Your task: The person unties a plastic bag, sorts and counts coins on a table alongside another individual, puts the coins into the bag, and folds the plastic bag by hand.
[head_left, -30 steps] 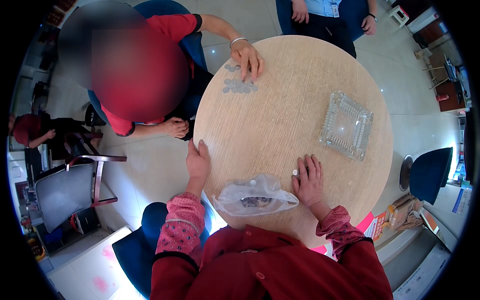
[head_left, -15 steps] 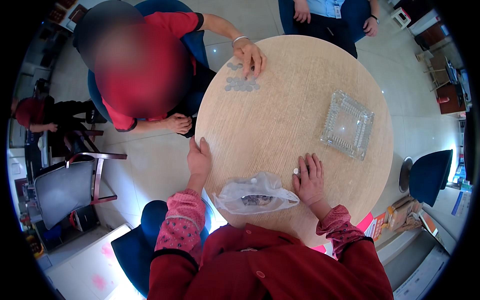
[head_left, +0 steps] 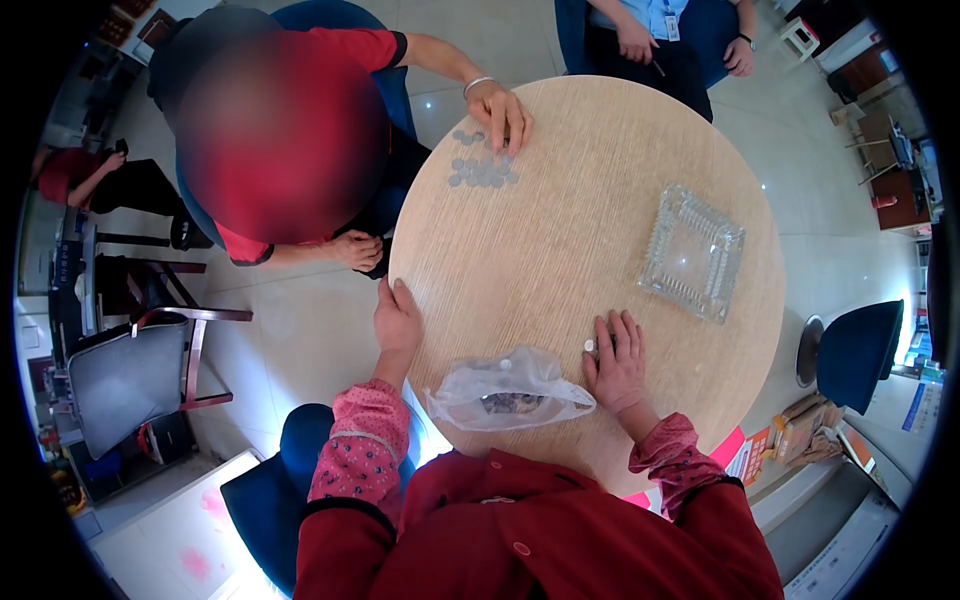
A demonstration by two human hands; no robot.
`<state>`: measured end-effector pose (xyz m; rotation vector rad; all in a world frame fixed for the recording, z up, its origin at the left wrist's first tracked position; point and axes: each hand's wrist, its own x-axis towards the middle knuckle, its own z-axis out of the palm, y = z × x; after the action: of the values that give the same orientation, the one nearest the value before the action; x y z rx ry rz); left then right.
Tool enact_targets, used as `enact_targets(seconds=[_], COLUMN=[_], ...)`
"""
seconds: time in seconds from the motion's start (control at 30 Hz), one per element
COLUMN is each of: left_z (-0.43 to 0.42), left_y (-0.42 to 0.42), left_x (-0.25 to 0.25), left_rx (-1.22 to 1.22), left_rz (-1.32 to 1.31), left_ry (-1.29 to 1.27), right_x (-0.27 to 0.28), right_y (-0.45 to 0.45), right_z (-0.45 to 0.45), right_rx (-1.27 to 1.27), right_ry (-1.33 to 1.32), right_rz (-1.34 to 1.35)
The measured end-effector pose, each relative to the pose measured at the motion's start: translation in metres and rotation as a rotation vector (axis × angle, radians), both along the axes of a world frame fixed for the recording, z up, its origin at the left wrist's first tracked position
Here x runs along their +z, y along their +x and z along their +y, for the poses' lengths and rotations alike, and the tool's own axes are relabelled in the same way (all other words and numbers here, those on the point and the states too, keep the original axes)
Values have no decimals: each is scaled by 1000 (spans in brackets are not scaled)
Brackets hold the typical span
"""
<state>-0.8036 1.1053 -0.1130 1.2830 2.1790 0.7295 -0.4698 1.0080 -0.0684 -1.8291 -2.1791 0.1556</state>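
Observation:
My left hand (head_left: pixel 397 318) rests on the left edge of the round wooden table (head_left: pixel 540 250), thumb apart from the fingers, holding nothing. Flat on the tabletop, my right hand (head_left: pixel 618 362) partly covers a few coins (head_left: pixel 590 346) beside its thumb; its fingers are slightly spread. Between my hands lies a thin clear plastic bag (head_left: pixel 510 388) with dark coins visible inside. Toward the far left of the table, several grey coins (head_left: pixel 484 172) lie in rows under a co-worker's hand (head_left: pixel 500 112).
A square glass ashtray (head_left: pixel 692 254) stands on the right side of the table. The co-worker in red sits at the left. Another person (head_left: pixel 655 40) in light blue sits beyond the far edge. A blue chair (head_left: pixel 853 355) stands at the right.
The seated person in blue has moved one hand inward over the lap. At the far left, a person has shifted posture and raised a dark object. My hands have stayed in place.

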Motion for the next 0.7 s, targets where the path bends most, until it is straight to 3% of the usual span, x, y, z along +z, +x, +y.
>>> enact_targets(seconds=[0.1,0.7], left_z=[0,0], left_y=[11,11], left_x=[22,22], left_rx=[37,42], left_rz=[17,-35], left_ry=[-88,-83], right_x=[-1,-6], right_y=[2,1], right_z=[-1,-2], right_rx=[4,17], right_ry=[0,-14], right_rz=[6,-24])
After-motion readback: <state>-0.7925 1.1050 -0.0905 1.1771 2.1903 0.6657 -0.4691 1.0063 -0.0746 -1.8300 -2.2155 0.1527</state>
